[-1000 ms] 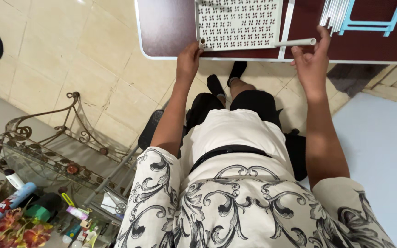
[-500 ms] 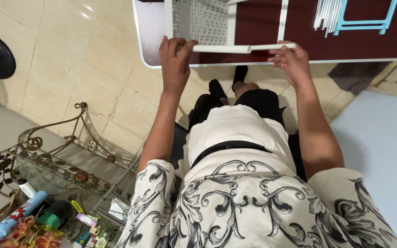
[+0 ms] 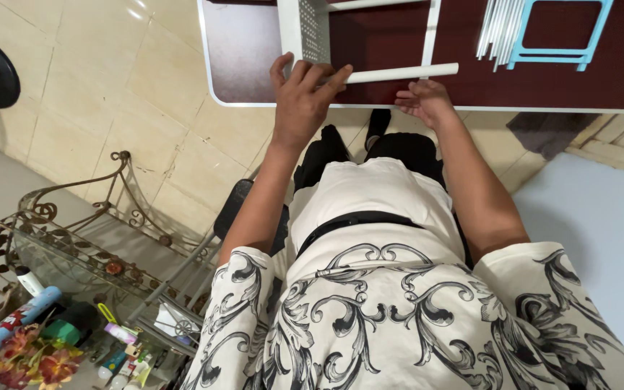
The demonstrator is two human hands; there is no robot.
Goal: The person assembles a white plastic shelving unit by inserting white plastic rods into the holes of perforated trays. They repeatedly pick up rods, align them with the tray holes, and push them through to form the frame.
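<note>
- While the left hand (image 3: 303, 101) grips one end of a white tube (image 3: 399, 73), fingers curled over it, the tube lies level above the near edge of the dark table (image 3: 254, 58).
- Just below the tube, the right hand (image 3: 424, 100) is loosely open, fingertips near it; whether they touch, I cannot tell.
- A perforated white panel (image 3: 303, 29) stands tilted behind the left hand.
- More white tubes (image 3: 496, 29) and a light-blue frame (image 3: 554, 52) lie farther right.

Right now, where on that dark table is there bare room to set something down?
The dark table is bare between its left edge and the perforated white panel, and again right of the blue frame. The middle is crowded: left hand on the white tube, with the bundle of white rods nearby.
</note>
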